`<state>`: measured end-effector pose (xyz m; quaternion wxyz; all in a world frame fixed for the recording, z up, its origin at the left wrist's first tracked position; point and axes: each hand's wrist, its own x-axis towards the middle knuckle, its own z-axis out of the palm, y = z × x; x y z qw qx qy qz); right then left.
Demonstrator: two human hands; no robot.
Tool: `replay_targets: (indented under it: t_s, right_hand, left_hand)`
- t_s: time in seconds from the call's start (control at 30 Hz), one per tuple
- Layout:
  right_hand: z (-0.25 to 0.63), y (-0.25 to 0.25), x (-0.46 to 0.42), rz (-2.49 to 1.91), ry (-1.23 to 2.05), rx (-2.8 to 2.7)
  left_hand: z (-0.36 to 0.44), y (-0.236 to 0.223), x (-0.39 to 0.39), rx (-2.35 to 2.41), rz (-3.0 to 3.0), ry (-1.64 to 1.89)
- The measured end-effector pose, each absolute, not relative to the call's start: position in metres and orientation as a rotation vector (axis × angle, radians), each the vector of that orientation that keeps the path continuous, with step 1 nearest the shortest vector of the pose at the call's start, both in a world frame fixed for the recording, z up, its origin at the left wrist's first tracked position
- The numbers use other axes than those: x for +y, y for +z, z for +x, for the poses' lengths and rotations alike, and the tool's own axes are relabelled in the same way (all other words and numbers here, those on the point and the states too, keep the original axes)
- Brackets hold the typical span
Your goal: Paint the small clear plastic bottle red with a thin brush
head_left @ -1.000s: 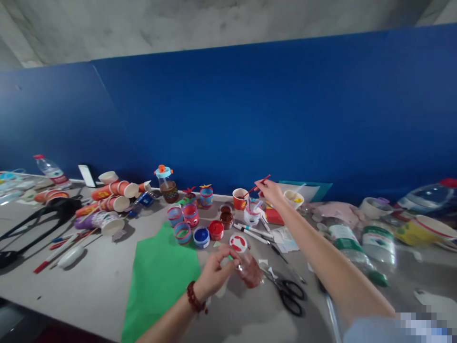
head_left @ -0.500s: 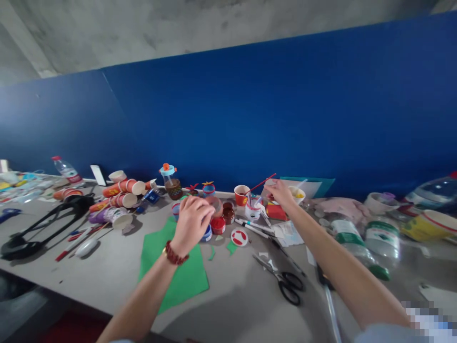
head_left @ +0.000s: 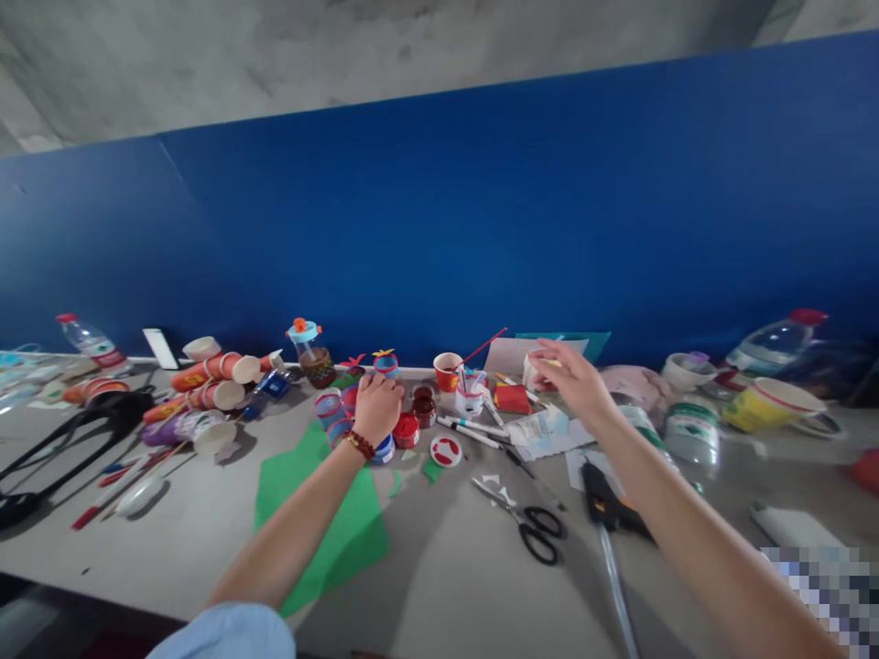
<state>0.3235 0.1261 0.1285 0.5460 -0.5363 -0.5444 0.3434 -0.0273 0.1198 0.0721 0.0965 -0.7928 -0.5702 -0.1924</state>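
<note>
My left hand (head_left: pixel 377 410) is over the paint jars, its fingers curled downward; what they hold, if anything, is hidden. Beside it stand a red paint jar (head_left: pixel 406 430), a brown paint jar (head_left: pixel 424 408) and a partly covered blue paint jar (head_left: pixel 385 449). Further right, my right hand (head_left: pixel 575 377) reaches to a small white cup (head_left: pixel 532 373), with fingers apart around its right side; whether they touch it I cannot tell. Between the hands stand an orange paper cup (head_left: pixel 448 372) with a red stick and a white pot (head_left: pixel 470 399) holding brushes.
Green paper (head_left: pixel 343 522) lies under my left forearm. Scissors (head_left: pixel 532 526), a red-stained white lid (head_left: pixel 446 450) and a hot glue gun (head_left: pixel 604 499) lie in front. Bundled paper cups (head_left: pixel 206 394) are at left, plastic bottles (head_left: pixel 692 435) at right. A blue panel (head_left: pixel 446 220) backs the table.
The view has swung slightly right. My left hand has lowered onto the paint jars with its fingers curled, and my right hand has moved from the cup's left to its right side.
</note>
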Motion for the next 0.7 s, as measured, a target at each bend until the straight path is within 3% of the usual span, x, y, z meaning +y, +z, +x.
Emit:
replay_targets:
  t_s: [0.3, 0.5, 0.7]
  right_hand:
    - [0.326, 0.145, 0.072, -1.159, 0.820, -1.429]
    - [0.336, 0.147, 0.031, -1.202, 0.737, -1.476]
    - [0.342, 0.132, 0.005, -1.286, 0.776, -1.522]
  left_hand:
    - [-0.028, 0.070, 0.112, -1.702, -2.314, -0.625]
    - [-0.094, 0.099, 0.074, -1.676, -2.319, -0.844]
    - [-0.140, 0.070, 0.041, -1.734, -2.399, -0.780]
